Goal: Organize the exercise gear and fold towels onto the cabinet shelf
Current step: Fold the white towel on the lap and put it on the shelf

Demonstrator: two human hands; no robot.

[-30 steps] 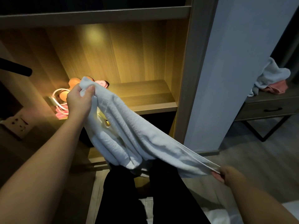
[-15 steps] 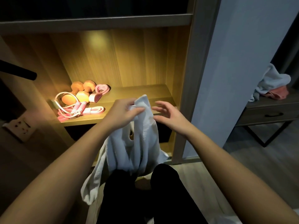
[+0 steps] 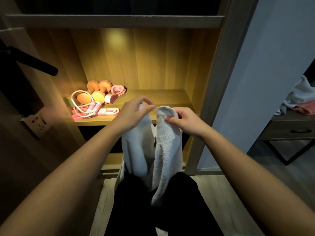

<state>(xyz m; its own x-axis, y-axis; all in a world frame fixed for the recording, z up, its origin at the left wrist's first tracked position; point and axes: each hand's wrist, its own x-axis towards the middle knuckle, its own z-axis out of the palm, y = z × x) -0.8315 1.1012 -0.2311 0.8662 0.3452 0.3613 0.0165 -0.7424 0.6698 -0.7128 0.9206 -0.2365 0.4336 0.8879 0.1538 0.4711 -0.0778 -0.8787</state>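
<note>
Both forearms reach forward side by side above dark-trousered knees, the left hand (image 3: 134, 113) pinching one upper corner of the white towel (image 3: 166, 143) with thumb and curled fingers, the right hand (image 3: 185, 121) gripping the other corner just beside it, so the cloth hangs in two folds onto the lap. Behind the hands lies the lit cabinet shelf (image 3: 163, 97), with orange dumbbells (image 3: 95, 91), a pink jump rope (image 3: 91, 108) and pink resistance bands (image 3: 117, 90) grouped at its left end; far right, a side table (image 3: 288, 132) carries crumpled cloths (image 3: 302, 97)
</note>
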